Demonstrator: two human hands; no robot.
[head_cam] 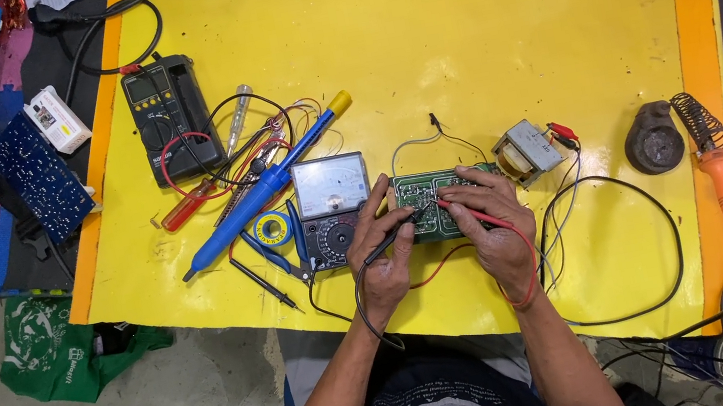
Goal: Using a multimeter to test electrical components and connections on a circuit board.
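Head view: green board (426, 204) on yellow mat (492, 41), beside analog meter (333, 208) and transformer (526, 150). Left hand (383, 254) fingers pinch black probe (397, 234); right hand (496, 224) fingers pinch red probe (475, 215); both tips on board.

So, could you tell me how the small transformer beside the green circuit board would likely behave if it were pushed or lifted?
The transformer looks like a blocky metal core, so it is probably heavy for its size and stiff. It sits flat on the yellow mat, so it would likely slide, not roll. Thin wires join it to the green circuit board, so lifting it may tug the board.
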